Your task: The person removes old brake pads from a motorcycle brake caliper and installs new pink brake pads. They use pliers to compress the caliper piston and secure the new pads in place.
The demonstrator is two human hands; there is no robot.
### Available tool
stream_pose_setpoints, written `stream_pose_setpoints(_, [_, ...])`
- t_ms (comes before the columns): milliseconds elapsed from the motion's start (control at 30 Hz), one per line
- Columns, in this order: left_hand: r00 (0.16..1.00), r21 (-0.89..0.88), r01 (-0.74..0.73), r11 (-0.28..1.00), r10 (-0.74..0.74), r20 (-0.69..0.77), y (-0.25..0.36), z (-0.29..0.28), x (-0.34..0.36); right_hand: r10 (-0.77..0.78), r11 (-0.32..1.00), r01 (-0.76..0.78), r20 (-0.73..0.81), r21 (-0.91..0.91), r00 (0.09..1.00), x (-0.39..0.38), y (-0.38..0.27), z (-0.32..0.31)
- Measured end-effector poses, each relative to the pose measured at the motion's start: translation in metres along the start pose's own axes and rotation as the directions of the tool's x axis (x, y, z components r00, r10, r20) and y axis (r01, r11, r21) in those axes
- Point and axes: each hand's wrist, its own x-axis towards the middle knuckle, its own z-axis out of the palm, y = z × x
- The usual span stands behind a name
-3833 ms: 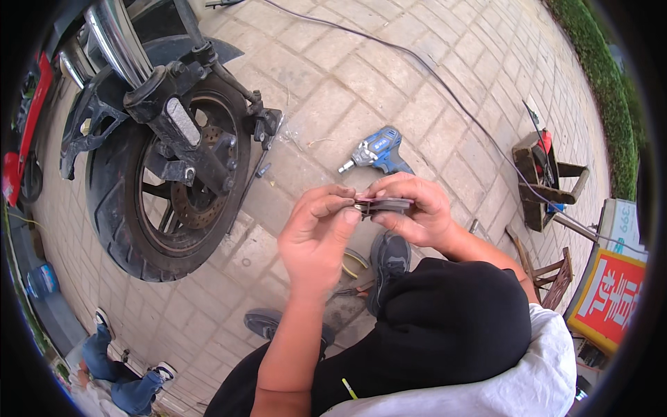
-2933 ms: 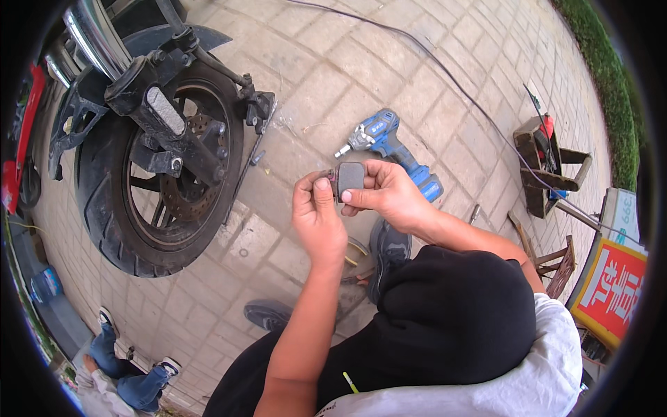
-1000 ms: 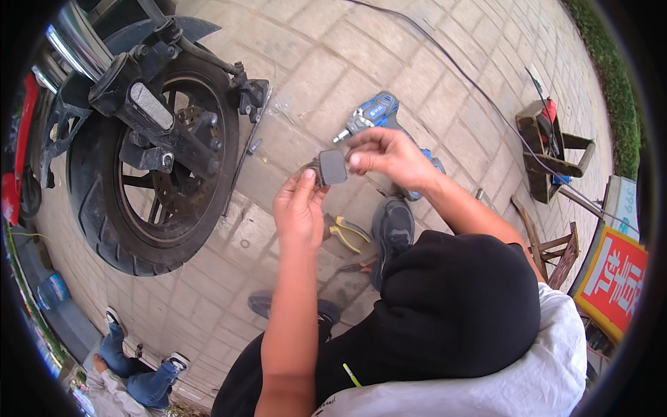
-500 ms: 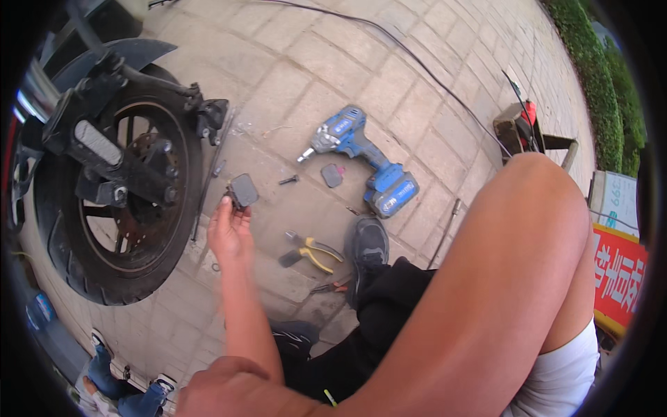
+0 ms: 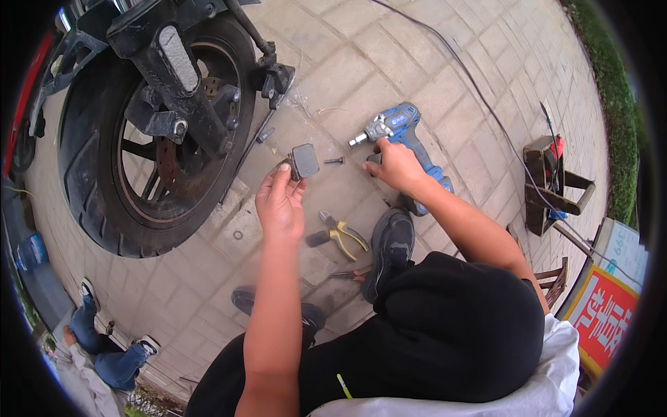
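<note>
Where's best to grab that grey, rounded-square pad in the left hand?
Probably pinch the pad by its right edge, coming from the picture's right: the left hand holds its lower left side, leaving that edge sticking out free.

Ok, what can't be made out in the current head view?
All in the head view:
- Dark piece: partly covered by the right hand; gripped or only touched, unclear.
- Left hand: some fingers partly hidden behind the grey-faced block.
- Front fork: top cut off by the upper edge.
- Wooden toolbox: contents too small to identify.
</note>
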Motion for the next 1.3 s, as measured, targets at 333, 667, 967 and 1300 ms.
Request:
stream_pose_setpoints(333, [0.99,-0.141,0.064,0.988,-0.045,0.136,0.006,0.004,-0.008,0.111,0.985,-0.112,-0.019,-0.131,0.994,-0.001,-0.001,0.034])
stream_pose_setpoints(667, [0.991,-0.081,-0.005,0.997,0.016,0.134,-0.003,0.011,-0.016,-0.118,0.396,-0.078,0.134,0.915,0.984,-0.052,-0.062,-0.051])
stream_pose_setpoints(967, [0.979,-0.102,0.011,0.995,0.01,0.203,0.0,0.034,-0.035,-0.112,0.387,0.051,-0.008,0.921,0.994,-0.053,-0.093,-0.062])
stream_pose_setpoints(1300, [0.969,-0.173,0.081,0.982,-0.037,0.245,-0.007,0.034,-0.038,-0.136,0.562,0.158,-0.097,0.812,0.986,-0.058,-0.092,-0.061])
